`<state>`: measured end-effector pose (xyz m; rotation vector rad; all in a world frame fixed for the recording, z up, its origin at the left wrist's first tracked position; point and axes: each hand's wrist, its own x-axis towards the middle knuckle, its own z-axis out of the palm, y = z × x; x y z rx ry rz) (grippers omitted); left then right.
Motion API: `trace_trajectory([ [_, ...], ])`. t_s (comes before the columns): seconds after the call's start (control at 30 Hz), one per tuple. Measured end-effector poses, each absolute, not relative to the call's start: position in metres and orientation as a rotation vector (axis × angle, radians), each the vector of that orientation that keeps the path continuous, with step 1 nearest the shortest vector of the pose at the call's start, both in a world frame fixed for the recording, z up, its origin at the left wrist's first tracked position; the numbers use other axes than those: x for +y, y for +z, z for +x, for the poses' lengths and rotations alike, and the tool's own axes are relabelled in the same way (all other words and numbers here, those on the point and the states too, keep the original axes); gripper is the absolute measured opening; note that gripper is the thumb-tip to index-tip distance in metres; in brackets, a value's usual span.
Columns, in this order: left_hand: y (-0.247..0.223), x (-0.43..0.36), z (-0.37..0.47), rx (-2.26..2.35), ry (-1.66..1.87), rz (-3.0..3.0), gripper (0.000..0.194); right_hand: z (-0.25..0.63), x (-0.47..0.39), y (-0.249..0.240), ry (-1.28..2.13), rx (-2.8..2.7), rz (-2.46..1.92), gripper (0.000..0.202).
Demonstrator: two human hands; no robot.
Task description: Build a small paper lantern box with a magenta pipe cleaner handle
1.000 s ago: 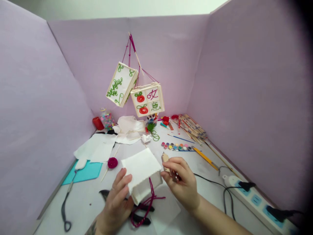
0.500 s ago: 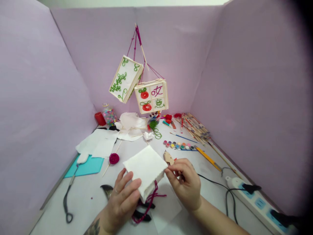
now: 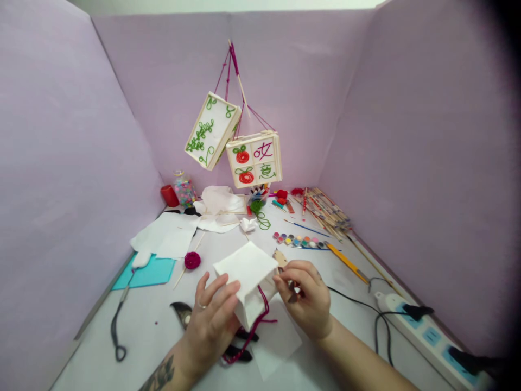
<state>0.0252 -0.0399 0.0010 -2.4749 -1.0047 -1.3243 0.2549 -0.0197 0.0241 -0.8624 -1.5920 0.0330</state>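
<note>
A white cloth- or paper-covered box (image 3: 246, 266) is tilted in front of me, its top and one side facing my view. My left hand (image 3: 214, 307) grips its left side, fingers over the edge and thumb hidden. With thumb and forefinger, my right hand (image 3: 306, 296) pinches at the box's right corner; a small dark thing shows among its curled fingers, too unclear to name. Magenta cord (image 3: 262, 304) hangs down the near side. Below the box lies a black-handled cutting tool (image 3: 240, 353), partly covered by my left hand. A beige piece (image 3: 280, 257) shows behind the right fingertips.
Two decorated lanterns (image 3: 253, 160) hang at the back. A magenta yarn ball (image 3: 192, 260), paint pots (image 3: 301, 240), a yellow cutter (image 3: 347, 263) and a teal board (image 3: 146, 274) lie around. A power strip (image 3: 431, 336) with black cords is at right; a trimming tool (image 3: 115, 326) at left.
The box has tilted, so more of its near side shows and its top looks narrower. Both hands keep hold, with the left shifted slightly right. The whole view has shifted a little.
</note>
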Motion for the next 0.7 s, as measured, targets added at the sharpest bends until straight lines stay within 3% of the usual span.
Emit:
trace_trajectory([
  [0.13, 0.008, -0.04, 0.034, -1.325, -1.369, -2.541, 0.094, 0.251, -0.02, 0.024, 0.112, -1.658, -0.86, 0.008],
  [0.3, 0.006, -0.044, 0.03, -1.645, -1.414, -2.714, 0.113, 0.242, -0.023, 0.024, 0.293, -1.736, -1.002, 0.047],
  [0.53, 0.007, -0.045, 0.031, -1.715, -1.302, -2.787, 0.11, 0.24, -0.029, 0.024, 0.409, -1.835, -1.206, 0.017],
  [0.7, 0.006, -0.046, 0.034, -1.564, -1.221, -2.731, 0.111, 0.238, -0.028, 0.025, 0.534, -1.8, -1.195, 0.014],
])
